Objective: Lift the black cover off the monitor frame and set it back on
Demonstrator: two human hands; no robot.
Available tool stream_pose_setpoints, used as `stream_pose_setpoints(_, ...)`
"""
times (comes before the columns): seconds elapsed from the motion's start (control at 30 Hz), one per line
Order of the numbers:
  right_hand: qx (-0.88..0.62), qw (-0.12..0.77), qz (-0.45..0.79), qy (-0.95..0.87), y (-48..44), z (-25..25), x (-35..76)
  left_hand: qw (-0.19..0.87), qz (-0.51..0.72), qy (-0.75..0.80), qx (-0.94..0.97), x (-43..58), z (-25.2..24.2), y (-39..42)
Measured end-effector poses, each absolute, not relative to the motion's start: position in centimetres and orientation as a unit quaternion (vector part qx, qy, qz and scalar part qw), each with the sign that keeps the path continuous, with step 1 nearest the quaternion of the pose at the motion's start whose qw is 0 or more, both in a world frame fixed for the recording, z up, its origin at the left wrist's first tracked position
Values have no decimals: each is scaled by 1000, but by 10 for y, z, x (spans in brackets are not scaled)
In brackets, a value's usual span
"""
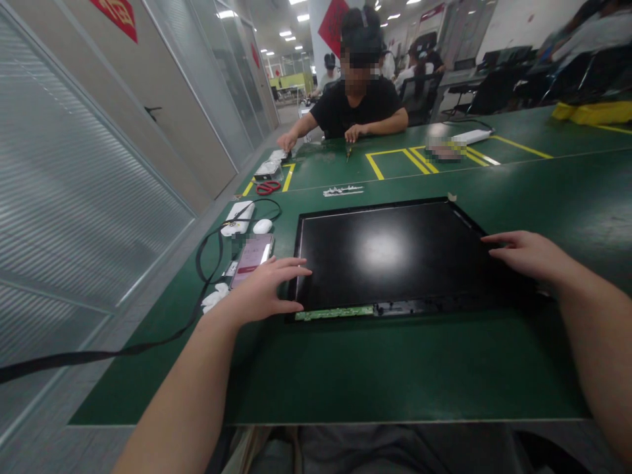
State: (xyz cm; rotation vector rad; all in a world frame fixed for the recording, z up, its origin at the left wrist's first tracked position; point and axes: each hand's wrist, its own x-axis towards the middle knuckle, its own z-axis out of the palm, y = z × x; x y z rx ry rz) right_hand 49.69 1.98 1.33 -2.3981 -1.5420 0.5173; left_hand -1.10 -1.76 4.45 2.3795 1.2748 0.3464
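Note:
A black display panel (395, 253) lies flat on the green table, its glossy front facing up, with a bright reflection in the middle. Along its near edge a green circuit strip (336, 314) shows in the frame. My left hand (264, 289) rests at the panel's left edge, fingers stretched over the rim and thumb apart at the near corner. At the opposite edge, my right hand (526, 253) touches the rim with extended fingertips; its other fingers are partly hidden. Neither hand is closed around anything.
Left of the panel lie a phone (253, 257), a white rounded case (263, 226), a white device (237, 218) and a black strap (197, 316). Red-handled scissors (268, 188) and white strips (343, 191) lie farther back. Across the table (395, 382) sits a person (358, 105).

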Motion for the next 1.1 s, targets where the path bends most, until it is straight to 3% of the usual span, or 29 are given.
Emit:
stream_pose_setpoints(0.57,-810,102,138,-561,24,6,506,156,50,431,887,-9,51,-22)
stream_pose_setpoints(1.1,-808,79,128,-569,25,4,507,153,71,447,878,-15,46,-18)
